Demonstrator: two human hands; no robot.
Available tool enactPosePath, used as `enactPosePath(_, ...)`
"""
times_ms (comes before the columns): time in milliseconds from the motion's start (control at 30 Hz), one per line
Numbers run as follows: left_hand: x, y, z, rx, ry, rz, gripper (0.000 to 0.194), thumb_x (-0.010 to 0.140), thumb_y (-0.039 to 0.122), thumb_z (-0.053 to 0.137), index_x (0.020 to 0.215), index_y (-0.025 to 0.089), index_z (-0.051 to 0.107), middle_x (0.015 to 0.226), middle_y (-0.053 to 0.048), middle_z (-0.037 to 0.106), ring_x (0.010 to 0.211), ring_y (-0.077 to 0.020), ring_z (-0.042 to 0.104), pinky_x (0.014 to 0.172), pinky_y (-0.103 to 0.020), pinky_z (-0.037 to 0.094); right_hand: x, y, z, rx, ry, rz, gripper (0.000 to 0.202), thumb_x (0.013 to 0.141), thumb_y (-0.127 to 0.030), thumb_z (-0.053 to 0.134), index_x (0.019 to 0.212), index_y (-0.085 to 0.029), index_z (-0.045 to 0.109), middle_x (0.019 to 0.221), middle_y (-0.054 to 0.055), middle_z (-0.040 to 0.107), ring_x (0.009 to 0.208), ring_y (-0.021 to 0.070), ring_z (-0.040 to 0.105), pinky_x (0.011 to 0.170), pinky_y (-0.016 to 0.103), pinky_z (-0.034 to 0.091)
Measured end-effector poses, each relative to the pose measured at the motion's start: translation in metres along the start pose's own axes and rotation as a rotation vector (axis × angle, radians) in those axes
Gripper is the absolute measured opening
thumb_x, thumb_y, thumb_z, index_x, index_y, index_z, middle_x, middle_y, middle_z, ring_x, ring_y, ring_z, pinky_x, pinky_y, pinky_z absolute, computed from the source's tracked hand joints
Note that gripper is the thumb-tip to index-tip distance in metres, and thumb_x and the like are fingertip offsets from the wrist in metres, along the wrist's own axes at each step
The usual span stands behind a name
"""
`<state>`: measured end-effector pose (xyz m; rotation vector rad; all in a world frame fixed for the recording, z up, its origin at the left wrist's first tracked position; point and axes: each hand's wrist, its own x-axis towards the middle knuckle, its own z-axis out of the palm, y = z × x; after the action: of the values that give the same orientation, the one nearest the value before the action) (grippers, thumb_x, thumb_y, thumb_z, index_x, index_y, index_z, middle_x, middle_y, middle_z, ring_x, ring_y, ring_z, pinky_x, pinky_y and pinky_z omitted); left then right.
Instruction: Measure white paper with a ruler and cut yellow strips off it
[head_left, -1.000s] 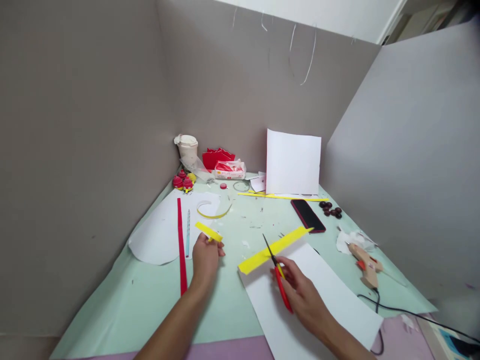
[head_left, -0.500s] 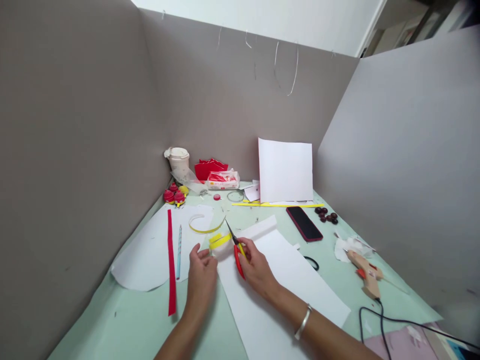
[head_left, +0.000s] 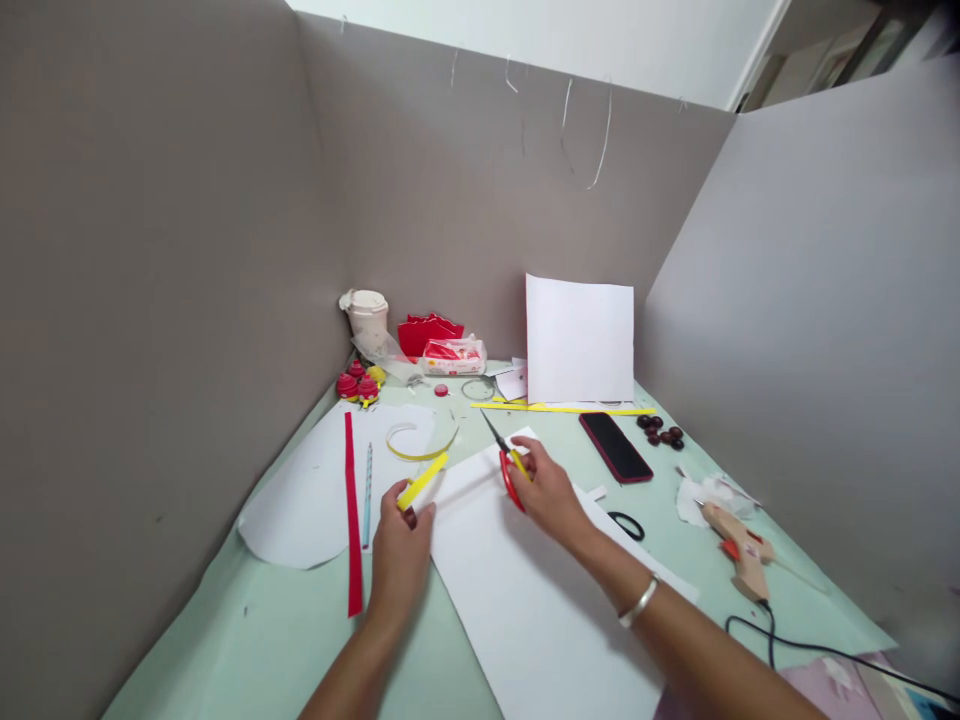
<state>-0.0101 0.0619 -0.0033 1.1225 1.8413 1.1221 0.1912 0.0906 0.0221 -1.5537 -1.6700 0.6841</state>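
My left hand (head_left: 401, 545) pinches a short yellow strip (head_left: 422, 481) between thumb and fingers, above the left edge of a white paper sheet (head_left: 540, 590). In my right hand (head_left: 551, 490) is a pair of scissors (head_left: 509, 476) with red and yellow handles and dark pointed blades. The blades point up and left, apart from the strip. Just beyond my left hand lies a curled yellow strip (head_left: 416, 457). A long red strip (head_left: 353, 530) and a patterned pencil (head_left: 367, 500) are left of that hand, on white paper (head_left: 300, 510).
A phone (head_left: 616, 448), dark beads (head_left: 660, 432) and a glue gun (head_left: 739, 550) with its cord lie to the right. A black-handled loop (head_left: 627, 525) sits near my right forearm. At the back are a white cup (head_left: 367, 320), a wipes pack (head_left: 454, 356) and an upright white sheet (head_left: 580, 340).
The scissors have moved right and up, away from the yellow strip. The strip in my left hand has turned and now shows as one straight piece.
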Motion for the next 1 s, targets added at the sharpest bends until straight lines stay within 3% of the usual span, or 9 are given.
enactPosePath(100,0.001,-0.003,0.003,-0.046,0.014,0.033,0.060,0.081,0.032,0.061,0.136,0.014,0.046,0.107,-0.011,0.068,0.094,-0.0258,0.066,0.081,-0.035,0.050,0.014,-0.005,-0.018,-0.120,-0.004,-0.004,0.037,0.093,-0.028,0.051,0.128,-0.020,0.054,0.082,0.003,0.068,0.073,0.0214,0.064,0.068,0.031,0.047)
enactPosePath(200,0.003,-0.006,0.006,-0.080,0.038,0.051,0.067,0.080,0.031,0.061,0.141,0.012,0.040,0.115,-0.013,0.067,0.094,-0.0244,0.067,0.082,-0.035,0.050,0.024,-0.011,-0.023,-0.210,-0.027,-0.043,0.037,0.092,-0.022,0.054,0.130,-0.021,0.054,0.100,0.007,0.071,0.086,0.0226,0.066,0.077,0.033,0.048)
enactPosePath(400,0.002,-0.007,0.004,-0.102,-0.002,0.057,0.065,0.082,0.043,0.061,0.137,0.011,0.044,0.086,-0.006,0.072,0.081,-0.0251,0.069,0.074,-0.035,0.050,0.075,-0.011,-0.008,-0.331,-0.051,-0.123,0.031,0.098,-0.033,0.061,0.125,-0.017,0.059,0.115,0.008,0.066,0.096,0.0227,0.066,0.086,0.043,0.054)
enactPosePath(500,-0.001,-0.005,0.002,-0.087,0.007,0.052,0.064,0.083,0.043,0.059,0.137,0.011,0.043,0.081,-0.004,0.071,0.078,-0.0247,0.068,0.072,-0.034,0.049,0.088,-0.013,0.003,-0.359,0.003,-0.140,0.033,0.100,-0.029,0.056,0.131,-0.016,0.054,0.121,0.010,0.064,0.105,0.0243,0.064,0.091,0.043,0.052)
enactPosePath(633,0.000,-0.004,0.001,-0.068,0.016,0.044,0.060,0.083,0.039,0.059,0.135,0.011,0.045,0.081,-0.004,0.071,0.076,-0.0244,0.068,0.069,-0.033,0.049,0.055,-0.015,0.007,-0.385,0.039,-0.169,0.047,0.101,-0.026,0.048,0.145,-0.016,0.036,0.128,0.013,0.063,0.111,0.0215,0.062,0.092,0.031,0.047)
enactPosePath(800,0.005,-0.006,0.003,-0.004,0.024,0.050,0.054,0.085,0.035,0.057,0.134,0.013,0.046,0.083,-0.005,0.070,0.078,-0.0249,0.069,0.071,-0.033,0.048,-0.006,0.007,-0.002,-0.507,-0.043,-0.100,0.037,0.096,-0.029,0.052,0.132,-0.021,0.050,0.091,0.005,0.072,0.079,0.0218,0.068,0.068,0.028,0.046)
enactPosePath(1000,0.002,-0.005,0.006,0.097,0.033,0.090,0.065,0.087,0.028,0.056,0.146,0.012,0.033,0.102,-0.010,0.069,0.078,-0.0238,0.067,0.072,-0.036,0.050,-0.015,0.029,0.009,-0.681,-0.072,-0.046,0.016,0.096,-0.023,0.052,0.109,-0.019,0.060,0.101,0.010,0.062,0.082,0.0225,0.062,0.062,0.028,0.035)
